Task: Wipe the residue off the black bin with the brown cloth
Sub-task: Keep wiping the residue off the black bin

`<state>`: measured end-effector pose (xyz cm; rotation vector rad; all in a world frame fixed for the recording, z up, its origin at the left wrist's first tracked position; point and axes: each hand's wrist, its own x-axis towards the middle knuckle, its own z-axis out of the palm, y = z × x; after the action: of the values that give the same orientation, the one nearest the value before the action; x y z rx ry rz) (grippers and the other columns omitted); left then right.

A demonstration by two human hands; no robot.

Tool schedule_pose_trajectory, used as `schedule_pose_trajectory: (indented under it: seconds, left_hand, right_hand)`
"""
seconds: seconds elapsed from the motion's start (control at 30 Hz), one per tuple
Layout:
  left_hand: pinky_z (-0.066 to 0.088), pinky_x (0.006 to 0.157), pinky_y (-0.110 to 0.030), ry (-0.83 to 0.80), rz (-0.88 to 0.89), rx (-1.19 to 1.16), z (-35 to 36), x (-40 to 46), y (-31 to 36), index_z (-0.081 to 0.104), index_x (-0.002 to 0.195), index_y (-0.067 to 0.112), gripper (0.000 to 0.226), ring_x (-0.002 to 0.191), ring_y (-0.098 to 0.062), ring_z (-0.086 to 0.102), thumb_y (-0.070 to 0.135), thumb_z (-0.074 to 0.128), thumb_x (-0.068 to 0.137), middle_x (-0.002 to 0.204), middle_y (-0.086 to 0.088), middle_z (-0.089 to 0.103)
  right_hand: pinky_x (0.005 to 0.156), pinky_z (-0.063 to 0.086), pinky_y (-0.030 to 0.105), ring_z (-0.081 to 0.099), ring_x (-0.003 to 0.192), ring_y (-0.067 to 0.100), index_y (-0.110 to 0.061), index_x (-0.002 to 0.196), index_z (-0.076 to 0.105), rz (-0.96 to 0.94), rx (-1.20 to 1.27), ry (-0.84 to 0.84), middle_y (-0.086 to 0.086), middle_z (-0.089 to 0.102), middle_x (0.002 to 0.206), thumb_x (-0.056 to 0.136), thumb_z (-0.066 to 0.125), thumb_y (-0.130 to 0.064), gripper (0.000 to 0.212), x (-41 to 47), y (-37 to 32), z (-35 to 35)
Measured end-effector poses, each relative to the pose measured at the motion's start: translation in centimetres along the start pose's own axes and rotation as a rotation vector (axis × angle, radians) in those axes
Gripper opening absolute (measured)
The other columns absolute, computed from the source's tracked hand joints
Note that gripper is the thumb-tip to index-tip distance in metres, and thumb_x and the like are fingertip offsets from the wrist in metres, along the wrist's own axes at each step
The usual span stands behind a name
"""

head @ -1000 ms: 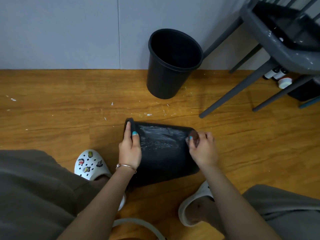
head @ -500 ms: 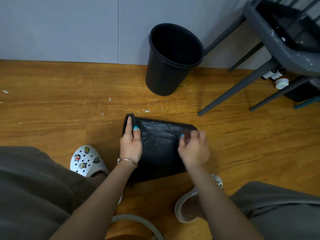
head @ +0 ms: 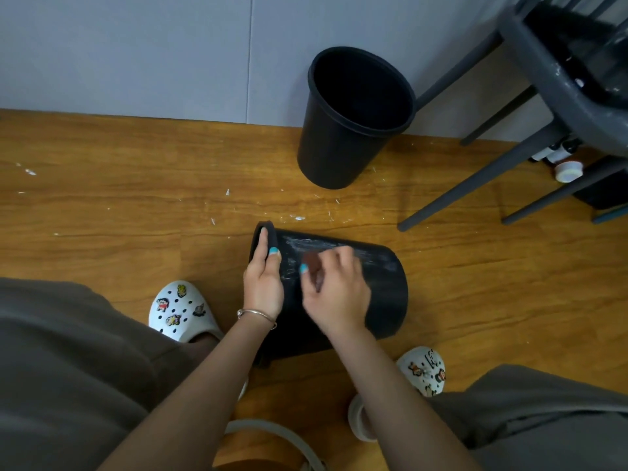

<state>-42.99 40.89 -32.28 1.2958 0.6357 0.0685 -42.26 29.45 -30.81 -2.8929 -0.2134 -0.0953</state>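
Both our hands work the round black plastic bin lying sideways on the wooden floor.
Our left hand grips its rim; our right hand, pinching the small brown cloth, has slid from base toward rim.

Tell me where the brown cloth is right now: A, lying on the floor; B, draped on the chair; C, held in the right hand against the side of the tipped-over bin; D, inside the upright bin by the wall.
C: the right hand presses the brown cloth onto the tipped-over bin.
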Motion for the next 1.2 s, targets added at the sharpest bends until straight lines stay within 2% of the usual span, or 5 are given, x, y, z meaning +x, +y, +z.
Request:
schedule_pose_trajectory:
  seconds: [0.07,0.33,0.53,0.73,1.2]
  left_hand:
    - [0.037,0.077,0.003,-0.004,-0.005,-0.041,-0.4,0.0,0.0,0.035,0.145,0.018,0.047,0.099,0.017,0.049,0.006,0.039,0.101,0.130,0.007,0.054]
    - [0.038,0.067,0.003,0.010,0.003,-0.067,-0.1,0.1,0.1,0.041,0.143,0.020,0.043,0.071,0.021,0.051,0.008,0.036,0.101,0.101,0.020,0.050]
    - [0.038,0.056,-0.006,0.037,-0.042,-0.055,-0.3,0.2,-0.5,0.042,0.142,0.024,0.044,0.061,0.000,0.042,0.009,0.036,0.101,0.074,0.008,0.045]
    - [0.036,0.062,0.004,0.038,0.011,0.035,-0.1,0.0,-0.2,0.039,0.143,0.015,0.043,0.062,0.028,0.046,0.005,0.034,0.102,0.086,0.026,0.047]
    - [0.039,0.057,0.000,0.040,0.025,0.213,-0.2,-0.4,-0.5,0.036,0.146,0.015,0.043,0.061,0.019,0.052,0.015,0.033,0.103,0.076,0.021,0.049]
  right_hand:
    - [0.072,0.047,0.027,0.048,0.102,0.014,-0.021,0.109,0.057,-0.130,0.088,-0.091,-0.004,0.043,0.114,0.087,0.059,-0.045,0.032,0.1,-0.1,-0.4]
    - [0.102,0.041,0.036,0.036,0.121,0.019,-0.022,0.135,0.038,-0.005,0.169,-0.200,0.004,0.035,0.132,0.090,0.056,-0.045,0.054,-2.6,0.0,-1.3]
    - [0.087,0.051,0.040,0.045,0.112,0.023,-0.014,0.122,0.054,-0.089,0.184,-0.109,0.006,0.042,0.119,0.085,0.065,-0.033,0.043,-1.4,-1.1,0.3]
    - [0.076,0.048,0.033,0.051,0.108,0.021,-0.030,0.129,0.041,-0.115,0.039,-0.305,-0.005,0.031,0.130,0.093,0.054,-0.040,0.040,5.4,-3.1,-0.7]
    - [0.068,0.049,0.031,0.054,0.090,0.017,-0.025,0.111,0.057,-0.105,0.021,-0.182,-0.002,0.042,0.113,0.091,0.057,-0.041,0.025,3.8,-3.2,-0.3]
